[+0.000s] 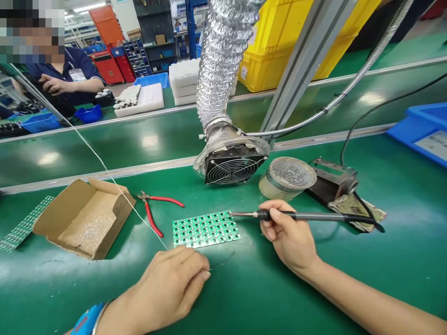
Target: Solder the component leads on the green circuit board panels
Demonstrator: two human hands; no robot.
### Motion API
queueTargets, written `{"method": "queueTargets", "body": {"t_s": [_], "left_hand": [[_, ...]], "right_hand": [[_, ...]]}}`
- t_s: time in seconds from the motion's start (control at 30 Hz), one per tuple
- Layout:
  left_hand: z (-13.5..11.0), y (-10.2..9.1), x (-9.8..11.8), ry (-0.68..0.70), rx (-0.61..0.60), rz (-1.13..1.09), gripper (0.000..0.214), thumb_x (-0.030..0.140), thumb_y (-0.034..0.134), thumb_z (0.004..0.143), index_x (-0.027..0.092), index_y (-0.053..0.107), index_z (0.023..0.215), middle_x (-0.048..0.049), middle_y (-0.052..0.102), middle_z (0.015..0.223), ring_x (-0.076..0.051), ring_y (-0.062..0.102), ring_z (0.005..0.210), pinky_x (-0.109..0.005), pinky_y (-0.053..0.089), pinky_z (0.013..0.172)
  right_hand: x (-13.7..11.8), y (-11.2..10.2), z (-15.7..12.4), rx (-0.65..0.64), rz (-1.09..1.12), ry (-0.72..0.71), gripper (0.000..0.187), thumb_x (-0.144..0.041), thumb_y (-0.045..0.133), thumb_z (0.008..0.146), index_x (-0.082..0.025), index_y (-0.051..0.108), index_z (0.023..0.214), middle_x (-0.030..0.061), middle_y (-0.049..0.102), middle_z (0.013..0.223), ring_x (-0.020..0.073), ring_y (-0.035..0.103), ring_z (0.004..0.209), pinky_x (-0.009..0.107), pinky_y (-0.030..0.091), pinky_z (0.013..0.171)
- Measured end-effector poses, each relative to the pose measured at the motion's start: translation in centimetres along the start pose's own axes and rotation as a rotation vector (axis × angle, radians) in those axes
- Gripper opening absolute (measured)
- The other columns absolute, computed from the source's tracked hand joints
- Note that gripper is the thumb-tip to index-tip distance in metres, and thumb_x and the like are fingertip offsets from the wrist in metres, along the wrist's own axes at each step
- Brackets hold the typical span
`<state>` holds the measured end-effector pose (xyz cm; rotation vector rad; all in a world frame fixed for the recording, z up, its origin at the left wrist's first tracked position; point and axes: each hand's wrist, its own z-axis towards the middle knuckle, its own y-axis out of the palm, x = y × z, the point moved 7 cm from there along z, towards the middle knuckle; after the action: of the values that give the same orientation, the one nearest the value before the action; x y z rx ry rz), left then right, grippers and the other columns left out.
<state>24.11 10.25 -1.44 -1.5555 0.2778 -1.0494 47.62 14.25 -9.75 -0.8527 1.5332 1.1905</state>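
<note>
My right hand (291, 237) is closed around a soldering iron (314, 216), its tip pointing left at the upper right corner of a green circuit board panel (206, 229). Whether the tip touches the board I cannot tell. The panel lies flat and carries rows of dark round spots. Just below it, my left hand (171, 284) pinches a thin solder wire (217, 266), whose short end sticks out to the right of the fingertips. From behind this hand the wire runs up to the upper left. Red-handled cutters (153, 204) lie spread beyond the left hand.
An open cardboard box (87, 218) with small metal clippings stands at left, beside another board panel (26, 225). A fan (235, 167) on a silver duct hangs behind the board. At right are a round tub (288, 177), an iron stand (335, 181) and a blue bin (424, 130). A co-worker (70, 77) sits opposite.
</note>
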Motion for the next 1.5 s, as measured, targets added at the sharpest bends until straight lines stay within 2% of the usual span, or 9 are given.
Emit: {"method": "queueTargets", "body": {"t_s": [0.13, 0.23, 0.67, 0.93, 1.07, 1.2, 1.5], "left_hand": [[-0.8, 0.1, 0.3, 0.109, 0.149, 0.059, 0.006, 0.019, 0.053, 0.092, 0.022, 0.057, 0.096, 0.0026, 0.057, 0.067, -0.013, 0.047, 0.056, -0.028, 0.035, 0.050], [-1.9, -0.2, 0.2, 0.142, 0.199, 0.083, 0.010, 0.015, 0.057, 0.089, 0.020, 0.059, 0.098, 0.0024, 0.056, 0.064, -0.013, 0.044, 0.053, -0.029, 0.033, 0.048], [-2.5, -0.7, -1.1, 0.123, 0.342, 0.025, 0.016, 0.010, 0.061, 0.086, 0.017, 0.060, 0.100, 0.0013, 0.060, 0.064, -0.013, 0.045, 0.054, -0.029, 0.034, 0.049], [-2.0, -0.5, -1.7, 0.087, 0.375, -0.012, 0.014, 0.009, 0.060, 0.087, 0.018, 0.061, 0.099, 0.0021, 0.063, 0.066, -0.011, 0.047, 0.055, -0.027, 0.037, 0.050], [-2.0, -0.4, -1.5, 0.090, 0.367, 0.002, 0.013, 0.010, 0.061, 0.087, 0.018, 0.061, 0.098, 0.0026, 0.060, 0.064, -0.011, 0.047, 0.054, -0.027, 0.036, 0.049], [-2.2, -0.3, -1.4, 0.089, 0.375, 0.010, 0.013, 0.010, 0.060, 0.087, 0.018, 0.061, 0.098, 0.0026, 0.061, 0.064, -0.011, 0.047, 0.054, -0.027, 0.036, 0.050], [-2.4, -0.1, -1.7, 0.077, 0.379, 0.016, 0.015, 0.010, 0.061, 0.087, 0.018, 0.060, 0.099, 0.0019, 0.062, 0.064, -0.011, 0.047, 0.054, -0.027, 0.037, 0.051]], "right_hand": [[0.2, 0.3, -1.0, -0.030, 0.053, 0.043, 0.020, -0.040, 0.062, 0.086, -0.019, 0.064, 0.088, -0.0034, 0.052, 0.055, 0.0077, 0.041, 0.041, 0.020, 0.030, 0.041], [0.1, 0.3, -1.4, -0.065, 0.065, 0.027, 0.022, -0.040, 0.064, 0.085, -0.019, 0.067, 0.089, -0.0025, 0.052, 0.056, 0.0080, 0.043, 0.043, 0.020, 0.031, 0.041], [-0.5, 0.3, -1.8, -0.104, -0.003, -0.065, 0.019, -0.038, 0.067, 0.084, -0.020, 0.068, 0.091, -0.0035, 0.047, 0.054, 0.0083, 0.041, 0.044, 0.021, 0.030, 0.041], [-1.5, -0.3, -2.5, -0.064, -0.162, -0.172, 0.017, -0.037, 0.068, 0.083, -0.021, 0.066, 0.089, -0.0019, 0.051, 0.058, 0.0096, 0.038, 0.044, 0.022, 0.030, 0.041], [-2.0, 0.1, -3.9, -0.194, -0.326, -0.259, 0.011, -0.031, 0.063, 0.086, -0.023, 0.064, 0.093, -0.0012, 0.052, 0.058, 0.0126, 0.042, 0.045, 0.025, 0.033, 0.043], [-2.7, 1.1, -5.0, -0.321, -0.464, -0.379, 0.011, -0.024, 0.061, 0.084, -0.025, 0.061, 0.095, -0.0013, 0.051, 0.057, 0.0164, 0.048, 0.049, 0.028, 0.037, 0.047], [-4.1, 2.7, -5.0, -0.326, -0.561, -0.486, 0.018, -0.017, 0.060, 0.079, -0.024, 0.061, 0.096, -0.0008, 0.057, 0.060, 0.0141, 0.050, 0.046, 0.027, 0.040, 0.044]]}}
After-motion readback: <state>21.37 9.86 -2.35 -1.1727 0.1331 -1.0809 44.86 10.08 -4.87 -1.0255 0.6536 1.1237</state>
